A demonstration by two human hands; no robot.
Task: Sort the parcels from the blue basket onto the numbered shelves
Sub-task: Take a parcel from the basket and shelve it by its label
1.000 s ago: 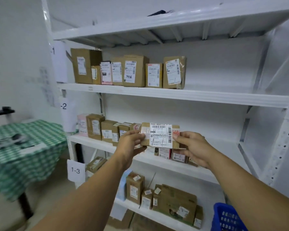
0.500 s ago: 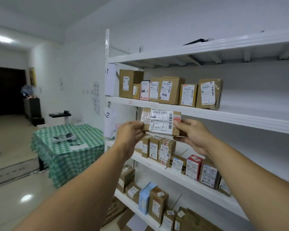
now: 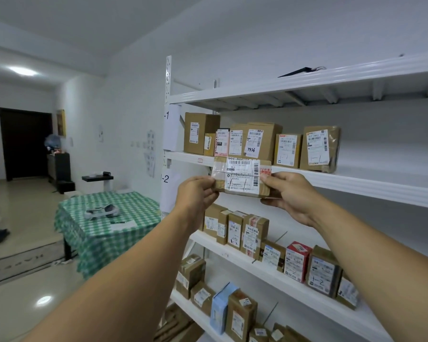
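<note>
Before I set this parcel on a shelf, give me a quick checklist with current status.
1. Parcel held at both ends by left hand and right hand: ok.
2. Handwritten mark on its label legible: cannot tell; looks like 1-1.
3. Shelf tag ending -1 beside the upper shelf: ok.
4. Free room on that shelf right of the taped parcel: ok.
5. Nothing between the held parcel and that free spot: ok.

A home room used as a small parcel depot: a white metal shelving rack (image 3: 307, 80) with paper number tags (image 3: 167, 178) holds rows of labelled cardboard parcels (image 3: 257, 141), beside a table (image 3: 104, 233) in a green checked cloth and a dark doorway (image 3: 25, 141).
</note>
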